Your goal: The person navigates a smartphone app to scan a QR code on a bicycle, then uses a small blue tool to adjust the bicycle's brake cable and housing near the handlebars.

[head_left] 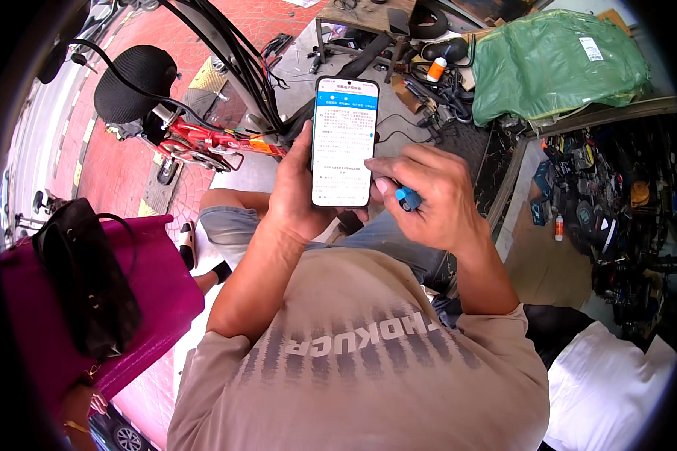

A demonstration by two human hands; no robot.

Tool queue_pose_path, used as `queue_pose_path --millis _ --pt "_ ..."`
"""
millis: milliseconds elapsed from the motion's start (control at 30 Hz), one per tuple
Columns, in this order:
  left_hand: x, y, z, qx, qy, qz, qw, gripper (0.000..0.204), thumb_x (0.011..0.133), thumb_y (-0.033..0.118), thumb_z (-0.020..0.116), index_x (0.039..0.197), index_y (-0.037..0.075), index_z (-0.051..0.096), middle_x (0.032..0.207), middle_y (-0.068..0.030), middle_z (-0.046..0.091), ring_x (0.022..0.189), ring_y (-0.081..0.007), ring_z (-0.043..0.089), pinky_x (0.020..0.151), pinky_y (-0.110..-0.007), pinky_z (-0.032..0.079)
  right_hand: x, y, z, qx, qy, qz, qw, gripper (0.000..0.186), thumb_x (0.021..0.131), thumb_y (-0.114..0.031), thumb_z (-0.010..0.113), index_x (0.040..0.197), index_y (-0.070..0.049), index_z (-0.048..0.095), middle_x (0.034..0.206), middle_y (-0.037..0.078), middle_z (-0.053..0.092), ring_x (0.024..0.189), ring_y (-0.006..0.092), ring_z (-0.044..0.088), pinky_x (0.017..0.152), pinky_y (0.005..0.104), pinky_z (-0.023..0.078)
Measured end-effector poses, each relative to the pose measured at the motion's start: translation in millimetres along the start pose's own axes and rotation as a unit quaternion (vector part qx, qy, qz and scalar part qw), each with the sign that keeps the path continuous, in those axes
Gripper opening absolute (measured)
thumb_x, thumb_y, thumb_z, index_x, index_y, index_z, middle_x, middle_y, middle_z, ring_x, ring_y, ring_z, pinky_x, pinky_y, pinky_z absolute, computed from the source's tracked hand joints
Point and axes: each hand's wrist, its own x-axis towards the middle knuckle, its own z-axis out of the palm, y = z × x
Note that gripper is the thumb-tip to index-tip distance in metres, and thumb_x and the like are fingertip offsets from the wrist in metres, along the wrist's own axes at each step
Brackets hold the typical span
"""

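A smartphone (344, 143) with a lit screen of small text lies upright in my left hand (293, 184), whose fingers wrap round its lower part. My right hand (432, 192) is at the phone's right side, its index fingertip at the screen's right edge. A short blue round-ended thing (408, 198) is gripped in the curled fingers of that hand. The rest of it is hidden, so its kind does not show.
A red bicycle (210, 135) stands ahead on the left. Close by is a person in magenta with a black handbag (90, 286). A green cover (557, 68), an orange-and-white bottle (436, 69), a small wooden table (365, 16) and cluttered parts (579, 188) lie ahead and right.
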Motion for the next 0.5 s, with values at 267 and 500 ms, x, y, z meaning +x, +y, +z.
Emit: queue_pose_path --millis 267,500 --pt "-3 -2 1 0.005 0.012 0.003 1.0 0.07 0.117 0.067 0.034 0.15 0.013 0.063 0.127 -0.012 0.078 0.101 -0.0345 0.081 0.065 -0.053 0.068 9 -8 0 -0.04 -0.056 -0.038 0.997 0.033 0.087 -0.004 0.079 0.119 -0.008 0.082 0.085 0.011 0.068 0.076 0.0329 0.07 0.065 0.044 0.054" --pt "-8 4 -2 -0.017 -0.02 -0.005 1.0 0.069 0.117 0.066 0.034 0.15 0.013 0.063 0.126 -0.0138 0.079 0.099 -0.0348 0.082 0.062 -0.056 0.069 20 -8 2 -0.073 -0.048 -0.009 0.996 0.037 0.087 -0.008 0.078 0.124 -0.009 0.082 0.086 0.011 0.07 0.077 0.0341 0.07 0.067 0.0452 0.056"
